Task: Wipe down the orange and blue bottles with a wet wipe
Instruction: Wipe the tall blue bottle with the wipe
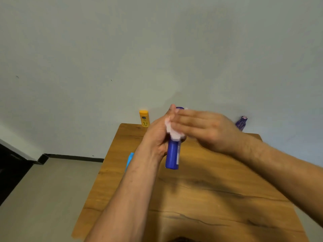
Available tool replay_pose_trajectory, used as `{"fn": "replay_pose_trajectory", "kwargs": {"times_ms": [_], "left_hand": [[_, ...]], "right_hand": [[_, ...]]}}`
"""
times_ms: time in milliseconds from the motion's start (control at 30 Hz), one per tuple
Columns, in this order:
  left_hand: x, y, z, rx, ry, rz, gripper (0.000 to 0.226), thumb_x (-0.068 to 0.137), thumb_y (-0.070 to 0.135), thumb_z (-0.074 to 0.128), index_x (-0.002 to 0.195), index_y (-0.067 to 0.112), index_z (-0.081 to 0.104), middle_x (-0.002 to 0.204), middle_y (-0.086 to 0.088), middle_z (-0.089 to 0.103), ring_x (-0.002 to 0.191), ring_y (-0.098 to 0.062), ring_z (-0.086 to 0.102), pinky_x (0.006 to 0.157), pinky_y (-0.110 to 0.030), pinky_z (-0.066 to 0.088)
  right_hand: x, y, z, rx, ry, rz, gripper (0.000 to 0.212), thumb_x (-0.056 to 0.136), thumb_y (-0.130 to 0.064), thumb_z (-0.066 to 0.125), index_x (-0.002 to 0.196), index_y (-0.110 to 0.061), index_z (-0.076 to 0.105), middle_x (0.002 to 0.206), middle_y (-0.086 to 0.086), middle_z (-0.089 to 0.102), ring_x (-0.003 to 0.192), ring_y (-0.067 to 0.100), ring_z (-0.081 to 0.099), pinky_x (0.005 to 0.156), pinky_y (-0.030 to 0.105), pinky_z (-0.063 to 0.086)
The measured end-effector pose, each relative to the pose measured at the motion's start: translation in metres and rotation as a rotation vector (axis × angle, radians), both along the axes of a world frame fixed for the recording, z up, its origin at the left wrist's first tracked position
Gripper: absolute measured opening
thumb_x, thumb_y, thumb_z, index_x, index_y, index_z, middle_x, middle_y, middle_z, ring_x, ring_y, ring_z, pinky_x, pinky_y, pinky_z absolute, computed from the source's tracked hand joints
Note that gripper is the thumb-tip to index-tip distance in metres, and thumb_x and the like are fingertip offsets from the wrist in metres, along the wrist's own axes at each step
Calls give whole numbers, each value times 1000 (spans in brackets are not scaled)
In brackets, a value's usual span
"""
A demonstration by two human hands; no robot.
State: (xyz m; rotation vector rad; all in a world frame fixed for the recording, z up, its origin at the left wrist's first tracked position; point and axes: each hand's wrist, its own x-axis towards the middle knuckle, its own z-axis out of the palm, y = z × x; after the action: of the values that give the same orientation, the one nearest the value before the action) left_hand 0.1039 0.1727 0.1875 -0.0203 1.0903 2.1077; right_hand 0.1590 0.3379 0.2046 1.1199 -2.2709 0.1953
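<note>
Right now the blue bottle is held up over the middle of the wooden table, nearly upright, its base towards the near side and its cap at the far end. It is a deep blue, smooth cylinder with a pale label strip down its right side. The left hand grips it from the left, fingers curled round the upper body. A crumpled white wipe sits against the bottle just below the cap, between the two hands. The right hand reaches in from the right, blurred, its fingers straight and close together, lying across the wipe and the top of the bottle.

The orange bottle stands upright at the far left corner of the table, well apart from the hands; it is yellow-orange with a rounded cap and a small dark logo on the front. A purple packet is at the far right edge. A light blue thing shows at the left edge, partly hidden by the left forearm.
</note>
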Motion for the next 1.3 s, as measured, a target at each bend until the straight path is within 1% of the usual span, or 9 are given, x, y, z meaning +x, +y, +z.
{"fn": "replay_pose_trajectory", "kwargs": {"times_ms": [133,333,500,700,800,900,1067,1233,1300], "left_hand": [[-4,-7,3,-61,-4,80,50,85,53,70,95,4,69,78,-12,64,63,-20,59,57,-28,53],[-4,-4,7,69,-73,16,23,97,25,60,110,6,58,84,-4,60,66,-14,65,67,-28,58],[-6,-12,0,-16,-86,100,39,93,35,66,103,-3,69,87,-13,69,71,-19,66,69,-29,57],[-2,-5,6,87,-98,42,21,90,17,66,105,3,63,80,-9,69,66,-19,69,57,-31,60],[-4,-8,12,10,-86,21,43,82,36,69,104,0,60,70,-12,67,50,-19,64,45,-25,52],[-8,-9,10,-23,-89,42,45,86,40,69,105,0,61,80,-12,66,64,-21,62,64,-32,54],[0,-5,14,122,-106,-22,28,99,25,51,115,4,61,83,-7,69,71,-21,68,69,-36,59],[-2,-13,6,115,-76,1,39,104,31,44,128,3,55,94,-15,67,86,-28,67,79,-40,55],[0,-15,5,158,-59,-52,37,103,27,45,133,5,50,91,-13,66,83,-26,68,78,-38,57]], "right_hand": [[28,-29,-23,191,-63,319,27,98,-4,61,123,3,68,133,19,64,134,33,54,107,48,46],[-12,3,5,-115,-14,-58,28,106,-7,50,127,3,66,136,18,62,130,33,57,100,49,52],[20,-25,-21,167,-62,279,28,101,-4,56,126,4,67,133,19,64,133,32,55,108,48,46],[-9,8,4,-49,-3,-110,32,106,-7,49,133,2,62,141,18,58,134,34,54,105,50,49],[17,-15,-16,80,-52,98,34,107,-8,42,132,5,62,140,20,58,136,33,52,110,48,45],[14,-8,-16,152,-97,199,32,103,-6,50,129,5,64,139,21,59,135,32,53,109,48,46],[-9,13,3,-59,-102,-106,33,103,-1,47,132,3,62,143,20,56,135,33,53,106,51,48],[26,-20,-16,183,-157,204,32,106,-8,45,127,4,66,138,20,60,135,31,53,112,45,43],[11,-11,-8,147,-185,176,32,106,-9,46,127,5,66,138,21,60,133,32,55,110,47,45]]}}
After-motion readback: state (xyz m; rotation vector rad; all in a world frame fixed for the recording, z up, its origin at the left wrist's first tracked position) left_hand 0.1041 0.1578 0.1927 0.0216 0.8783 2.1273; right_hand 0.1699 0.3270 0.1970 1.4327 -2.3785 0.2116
